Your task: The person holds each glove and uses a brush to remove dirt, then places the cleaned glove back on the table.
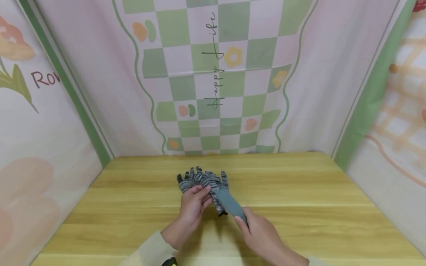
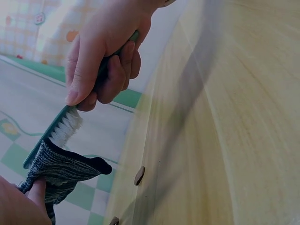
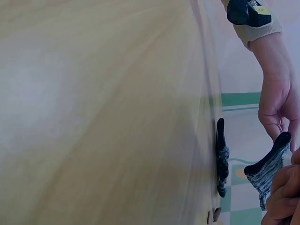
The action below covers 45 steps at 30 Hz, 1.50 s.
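Note:
My left hand [image 1: 194,207] pinches a grey-and-black striped knit glove [image 1: 211,181], holding it up over the wooden table. In my right hand [image 1: 263,234] I grip the handle of a scrubbing brush [image 1: 231,204] with a blue-green back. Its white bristles [image 2: 66,127] face the glove, and the brush head overlaps the cuff [image 2: 70,164] in the left wrist view. The glove's dark-edged cuff hangs down toward me. A second matching glove [image 3: 222,161] lies on the table behind, partly covered by my left hand in the head view.
Two small brown pieces, one of them this flat chip [image 2: 139,176], sit on the wooden table [image 1: 299,184]. A green-and-white checked curtain [image 1: 229,85] hangs behind the far edge, with printed cloth on both sides. A black-and-yellow device [image 3: 251,13] is strapped to my left wrist.

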Available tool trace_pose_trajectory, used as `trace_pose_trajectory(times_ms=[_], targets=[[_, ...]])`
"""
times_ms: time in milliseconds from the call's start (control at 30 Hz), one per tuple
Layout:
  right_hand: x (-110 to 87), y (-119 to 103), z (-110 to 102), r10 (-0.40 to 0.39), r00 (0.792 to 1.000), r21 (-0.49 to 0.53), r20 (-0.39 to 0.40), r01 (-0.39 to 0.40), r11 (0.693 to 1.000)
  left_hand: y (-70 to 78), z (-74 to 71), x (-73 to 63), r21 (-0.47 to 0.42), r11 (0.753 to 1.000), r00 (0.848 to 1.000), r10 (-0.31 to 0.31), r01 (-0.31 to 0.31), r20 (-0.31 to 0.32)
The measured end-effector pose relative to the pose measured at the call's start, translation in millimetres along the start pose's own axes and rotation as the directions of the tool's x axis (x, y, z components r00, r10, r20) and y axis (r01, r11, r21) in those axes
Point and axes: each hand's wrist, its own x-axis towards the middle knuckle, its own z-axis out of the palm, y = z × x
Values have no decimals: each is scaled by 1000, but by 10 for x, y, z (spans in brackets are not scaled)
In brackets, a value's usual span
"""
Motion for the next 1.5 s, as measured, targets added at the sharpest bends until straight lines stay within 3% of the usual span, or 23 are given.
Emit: trace_pose_trajectory(times_ms=[367,533,700,967,1167,1500], targets=[[-68,125,3,-41,999,-141,6,42,989,33,2,26,-26,999,999,20,-21,-35],[-99,235,-34,16,999,-195,46,-7,981,95,6,41,-31,998,998,51,-53,-45],[-42,223,-161,73,997,-159,-9,-74,984,104,-8,26,-12,999,999,37,-38,-37],[51,4,-157,-37,994,-61,-105,31,998,34,6,-9,-18,1000,1000,14,-14,3],[68,-68,-23,-48,997,-40,-68,45,998,19,25,-38,-20,1000,1000,6,-6,17],[41,-48,34,-56,998,-95,-3,55,994,27,-15,-12,-15,1000,1000,12,-13,-13]])
